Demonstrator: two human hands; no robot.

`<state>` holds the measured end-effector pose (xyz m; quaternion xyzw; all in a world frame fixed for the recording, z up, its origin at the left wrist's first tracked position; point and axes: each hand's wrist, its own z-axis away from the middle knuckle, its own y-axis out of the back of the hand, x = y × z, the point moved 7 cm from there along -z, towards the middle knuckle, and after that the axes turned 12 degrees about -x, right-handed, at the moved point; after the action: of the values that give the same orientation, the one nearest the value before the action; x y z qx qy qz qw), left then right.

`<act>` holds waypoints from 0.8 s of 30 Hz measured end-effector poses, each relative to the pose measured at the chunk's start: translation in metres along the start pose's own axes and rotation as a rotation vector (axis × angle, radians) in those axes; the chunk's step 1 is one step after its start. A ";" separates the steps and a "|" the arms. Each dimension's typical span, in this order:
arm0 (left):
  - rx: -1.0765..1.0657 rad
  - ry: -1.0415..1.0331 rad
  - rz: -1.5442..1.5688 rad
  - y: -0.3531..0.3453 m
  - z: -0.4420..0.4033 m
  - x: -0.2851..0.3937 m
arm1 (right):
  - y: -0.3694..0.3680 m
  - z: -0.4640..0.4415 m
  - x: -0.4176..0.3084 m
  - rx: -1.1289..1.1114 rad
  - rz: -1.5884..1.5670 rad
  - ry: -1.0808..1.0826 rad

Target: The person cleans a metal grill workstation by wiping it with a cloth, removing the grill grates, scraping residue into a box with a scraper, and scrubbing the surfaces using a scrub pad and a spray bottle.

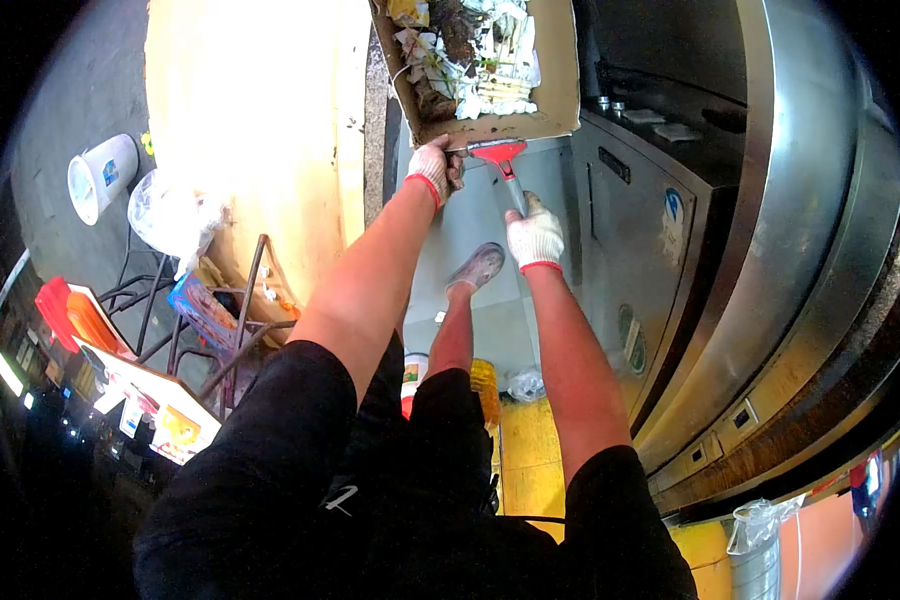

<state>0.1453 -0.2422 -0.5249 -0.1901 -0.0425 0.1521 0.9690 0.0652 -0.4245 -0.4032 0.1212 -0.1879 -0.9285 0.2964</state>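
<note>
- Cardboard box (560, 70): ahead of the person, open-topped, crumpled waste paper (500, 70) and dark scraps inside. What bears it underneath: can't tell.
- Left grip (436, 168): gloved, fingers curled onto the box's near-left corner, seems to hold its edge (fingertips partly hidden).
- Right grip (536, 232): gloved, closed around the handle of the scraper (498, 151); red head at the box's near wall, touching or just beside, can't tell.
- Risk: box tips or swings, if that one corner carries most of the weight; waste could spill over the near wall.
- Risk: thin cardboard may bend or tear at the left grip, more so if damp.
- Risk: scraper head sits near the left fingers; a slip sideways along the box's near wall could catch the glove.
- Risk: scraps could drop onto the clog (478, 265), which is on the near side of the box.
- Edges: pale worktop (260, 100) borders the box's left, steel cabinet (630, 200) its right. Sideways room looks tight, so a wide swing might bump either.
- Open room: grey floor (450, 322) on the box's near side, between it and the person, partly taken by the foot.
</note>
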 end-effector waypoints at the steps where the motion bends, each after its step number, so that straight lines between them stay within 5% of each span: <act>1: 0.020 -0.006 -0.009 0.000 0.001 0.001 | -0.004 0.003 0.003 -0.005 0.000 -0.002; 8: 0.027 -0.002 -0.064 0.013 -0.010 0.005 | -0.029 0.044 0.105 -0.057 -0.043 -0.123; 10: 0.045 0.009 -0.081 0.015 -0.003 -0.005 | -0.039 0.060 0.118 -0.173 -0.642 -0.143; 11: 0.055 -0.032 -0.088 0.014 -0.004 -0.003 | -0.029 0.059 0.112 -0.166 -0.641 -0.139; 15: 0.062 -0.040 -0.106 0.017 -0.005 -0.004 | -0.019 0.037 0.049 -0.541 -1.496 0.159; 22: 0.058 -0.070 -0.086 0.016 0.000 0.000 | -0.011 -0.062 0.043 -0.188 -0.692 0.073; 24: 0.037 -0.085 -0.095 0.013 0.001 0.002 | -0.021 -0.062 0.047 -0.244 -0.832 0.037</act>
<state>0.1430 -0.2294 -0.5288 -0.1633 -0.0901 0.1145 0.9758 0.0380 -0.4541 -0.4728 0.1675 -0.0064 -0.9819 -0.0877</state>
